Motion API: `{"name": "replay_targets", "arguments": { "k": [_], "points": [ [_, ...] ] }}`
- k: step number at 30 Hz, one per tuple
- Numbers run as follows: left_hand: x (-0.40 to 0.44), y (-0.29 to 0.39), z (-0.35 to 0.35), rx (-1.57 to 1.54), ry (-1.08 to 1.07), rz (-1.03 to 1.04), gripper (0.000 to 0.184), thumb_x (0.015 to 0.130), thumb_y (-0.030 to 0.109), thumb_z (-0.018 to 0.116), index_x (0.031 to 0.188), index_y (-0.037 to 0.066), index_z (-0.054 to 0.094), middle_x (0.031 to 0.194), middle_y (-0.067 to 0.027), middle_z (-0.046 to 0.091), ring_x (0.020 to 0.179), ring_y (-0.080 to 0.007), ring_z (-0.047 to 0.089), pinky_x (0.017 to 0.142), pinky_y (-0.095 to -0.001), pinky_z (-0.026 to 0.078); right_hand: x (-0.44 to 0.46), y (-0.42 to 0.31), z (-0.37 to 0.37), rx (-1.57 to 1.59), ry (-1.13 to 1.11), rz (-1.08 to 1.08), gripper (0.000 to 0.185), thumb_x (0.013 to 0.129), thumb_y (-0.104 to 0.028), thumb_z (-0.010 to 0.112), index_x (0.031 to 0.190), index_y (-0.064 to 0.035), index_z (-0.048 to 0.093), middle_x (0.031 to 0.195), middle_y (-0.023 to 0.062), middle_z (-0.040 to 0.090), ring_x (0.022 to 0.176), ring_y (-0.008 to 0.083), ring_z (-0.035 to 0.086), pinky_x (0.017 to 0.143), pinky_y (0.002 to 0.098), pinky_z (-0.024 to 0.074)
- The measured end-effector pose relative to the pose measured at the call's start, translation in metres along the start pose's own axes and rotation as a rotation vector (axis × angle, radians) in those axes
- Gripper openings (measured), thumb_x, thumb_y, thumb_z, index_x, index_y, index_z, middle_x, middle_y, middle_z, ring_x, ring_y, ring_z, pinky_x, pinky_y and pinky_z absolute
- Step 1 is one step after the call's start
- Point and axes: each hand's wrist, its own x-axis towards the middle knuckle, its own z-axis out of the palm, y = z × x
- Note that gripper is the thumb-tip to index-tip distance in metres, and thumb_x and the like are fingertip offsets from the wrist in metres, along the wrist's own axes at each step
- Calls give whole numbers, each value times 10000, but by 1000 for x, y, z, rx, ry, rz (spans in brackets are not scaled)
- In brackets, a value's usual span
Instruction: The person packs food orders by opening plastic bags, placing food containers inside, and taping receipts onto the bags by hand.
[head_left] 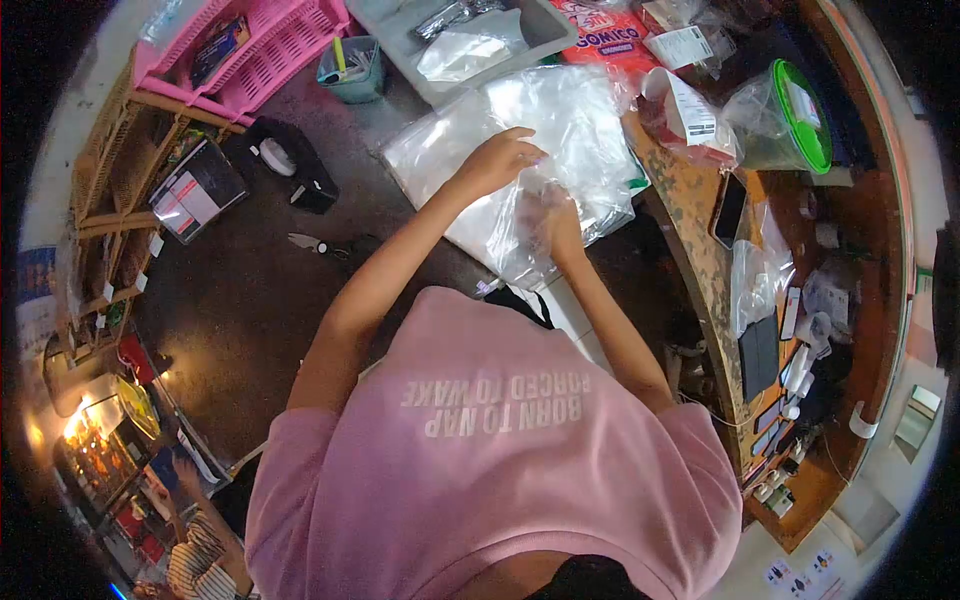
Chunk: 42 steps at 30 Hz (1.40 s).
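A stack of clear plastic bags (pixel 585 110) lies spread on the dark table in front of me. My left hand (pixel 503 162) is over it, fingers bent and their tips at the top edge of a loose clear plastic bag (pixel 515 245). Close by on the right, my right hand (pixel 550 215) grips the same crumpled bag. Its fingers are blurred and partly covered by the film. The bag's lower end hangs over the table edge towards my pink shirt (pixel 500 430).
Scissors (pixel 318 244), a black tape dispenser (pixel 285 165) and a pink basket (pixel 250 60) are to the left. A grey tray (pixel 470 50) stands behind the bags. Rightward are a green-lidded tub (pixel 800 115) and a phone (pixel 730 208). Another person's striped sleeve (pixel 197 560) shows lower left.
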Motion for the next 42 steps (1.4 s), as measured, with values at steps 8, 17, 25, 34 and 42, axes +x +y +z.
{"name": "replay_targets", "arguments": {
  "k": [8, 17, 25, 34, 42],
  "points": [
    [-7, -7, 10, 3, -57, 86, 317, 780, 197, 573, 1094, 162, 560, 1235, -172, 403, 1121, -320, 406, 934, -370, 341, 5, 15, -7, -407, -174, -330, 265, 702, -76, 512, 944, -5, 593, 967, 164, 581, 901, 330, 535, 779, 401, 422],
    [-40, 33, 29, 303, -59, 158, 877, 525, 331, 774, 1269, 405, 316, 1372, -206, 84, 1203, -558, 53, 930, -680, 93, 31, 17, -35, 61, -288, -121, 144, 675, -59, 604, 797, 19, 608, 778, 168, 611, 666, 262, 598, 592, 333, 462],
    [-28, -3, 52, 412, 212, -14, 513, 591, 163, 721, 1066, 226, 536, 1309, -121, 249, 1223, -456, 169, 934, -668, 142, 43, -55, -74, 94, -49, 91, 234, 806, -139, 587, 651, 18, 508, 530, 43, 476, 546, 70, 483, 506, 235, 389],
    [-14, -29, 68, 523, 311, -16, 459, 576, 258, 727, 999, 221, 552, 1257, -117, 326, 1227, -437, 178, 929, -671, 98, 35, -184, -236, -373, 606, -283, 268, 853, -170, 447, 1065, -5, 452, 966, 136, 514, 826, 221, 515, 703, 321, 435],
    [-42, 21, 14, 98, -116, -131, 1137, 476, 610, 714, 1349, 108, 188, 1343, -297, -171, 1227, -466, -197, 945, -633, -1, 67, -272, -289, -214, 754, -529, 398, 806, -160, 515, 1167, -5, 453, 1028, 148, 555, 942, 242, 540, 811, 316, 437]
  ]
}}
